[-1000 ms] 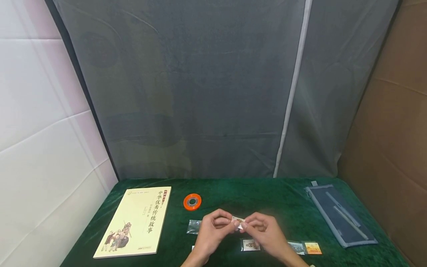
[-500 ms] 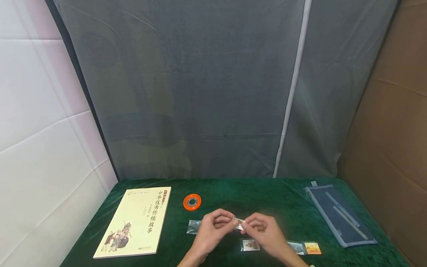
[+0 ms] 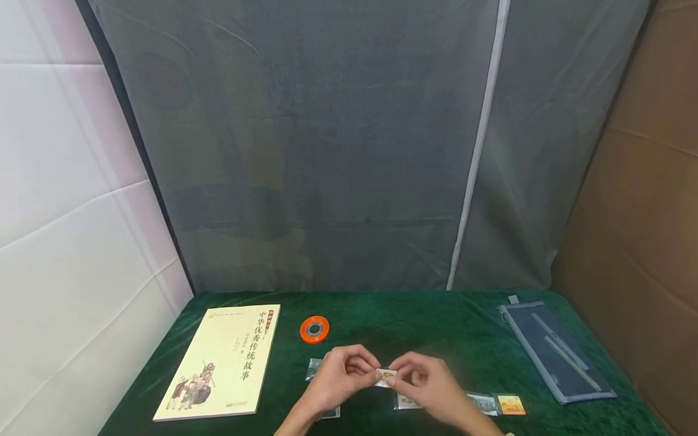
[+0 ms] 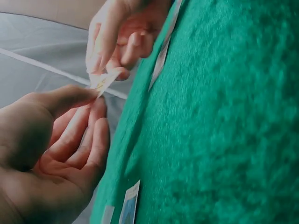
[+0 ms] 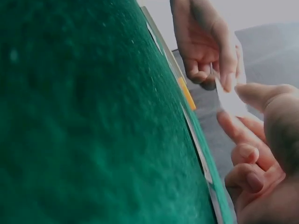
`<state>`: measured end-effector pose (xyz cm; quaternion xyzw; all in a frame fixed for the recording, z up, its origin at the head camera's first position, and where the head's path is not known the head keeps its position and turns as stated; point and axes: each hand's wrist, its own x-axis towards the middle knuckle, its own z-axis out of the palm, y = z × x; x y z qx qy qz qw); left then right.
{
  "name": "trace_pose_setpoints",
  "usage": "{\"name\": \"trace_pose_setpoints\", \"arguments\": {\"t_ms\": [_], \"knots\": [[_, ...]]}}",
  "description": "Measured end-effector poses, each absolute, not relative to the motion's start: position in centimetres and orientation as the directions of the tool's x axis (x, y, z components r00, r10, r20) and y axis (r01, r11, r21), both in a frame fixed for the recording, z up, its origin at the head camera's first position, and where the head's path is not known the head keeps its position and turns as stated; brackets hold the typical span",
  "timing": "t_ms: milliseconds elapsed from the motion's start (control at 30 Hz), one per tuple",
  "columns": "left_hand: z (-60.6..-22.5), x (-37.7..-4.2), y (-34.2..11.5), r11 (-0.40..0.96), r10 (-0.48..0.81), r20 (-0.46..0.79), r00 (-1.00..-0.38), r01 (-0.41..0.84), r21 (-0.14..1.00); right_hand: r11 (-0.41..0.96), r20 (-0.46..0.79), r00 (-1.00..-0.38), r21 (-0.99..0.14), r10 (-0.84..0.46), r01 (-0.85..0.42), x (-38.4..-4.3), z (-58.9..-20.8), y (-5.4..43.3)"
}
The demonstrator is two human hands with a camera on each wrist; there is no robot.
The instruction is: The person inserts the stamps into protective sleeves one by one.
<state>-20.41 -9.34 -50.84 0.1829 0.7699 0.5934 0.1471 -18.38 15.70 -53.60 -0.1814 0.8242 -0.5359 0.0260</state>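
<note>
A small white-bordered picture stamp (image 3: 386, 378) is held up over the green cloth by both hands. My left hand (image 3: 337, 380) pinches its left edge between thumb and fingertips, and my right hand (image 3: 428, 387) pinches the opposite edge. Seen from the right wrist, the stamp (image 5: 231, 100) looks pale and washed out. Below the right hand lies a sleeved stamp (image 3: 405, 402), partly covered by that hand. Another stamp (image 4: 130, 205), bluish, rests on the cloth near the left hand; the left forearm hides much of it in the head view.
A clear plastic sleeve (image 3: 313, 368) lies behind the left hand, with an orange tape roll (image 3: 314, 329) farther back. Right of the right forearm are a bluish stamp (image 3: 484, 404) and an orange one (image 3: 511, 405). A book (image 3: 223, 363) lies left, a mesh pouch (image 3: 556, 351) right.
The stamp tipped until nearly edge-on, then turned its picture upward again and came slightly lower. My left hand has shifted a little left, covering more of the clear sleeve.
</note>
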Motion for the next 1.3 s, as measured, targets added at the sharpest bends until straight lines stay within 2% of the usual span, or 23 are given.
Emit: {"name": "trace_pose_setpoints", "arguments": {"t_ms": [167, 333, 433, 633, 867, 1100, 1300], "knots": [[-50.7, -20.3, -10.0, 0.247, 0.543, 0.001, -0.840, 0.161, 0.956, 0.413, 0.218, -0.911, -0.837, -0.350, -0.360, -18.0, -53.2, 15.3], [-50.3, -20.5, -11.1, 0.263, 0.640, -0.005, -0.768, 0.213, 0.941, 0.412, 0.177, -0.897, -0.840, -0.406, -0.352, -17.7, -53.1, 15.1], [-50.0, -20.4, -11.6, 0.284, 0.658, -0.017, -0.753, 0.227, 0.931, 0.407, 0.152, -0.883, -0.844, -0.443, -0.349, -17.7, -53.1, 14.8], [-50.1, -19.7, -11.9, 0.376, 0.612, -0.041, -0.789, 0.245, 0.894, 0.479, 0.123, -0.857, -0.785, -0.501, -0.393, -18.4, -53.0, 14.0], [-50.2, -18.6, -11.7, 0.454, 0.569, 0.031, -0.822, 0.345, 0.822, 0.574, 0.111, -0.861, -0.702, -0.497, -0.422, -18.7, -53.0, 13.3], [-50.3, -18.5, -11.3, 0.531, 0.545, 0.052, -0.837, 0.393, 0.751, 0.611, 0.131, -0.858, -0.649, -0.497, -0.453, -18.5, -52.9, 13.0], [-50.4, -19.4, -12.5, 0.519, 0.510, 0.099, -0.854, 0.397, 0.757, 0.592, 0.162, -0.847, -0.649, -0.506, -0.478, -18.5, -52.8, 12.7]]}}
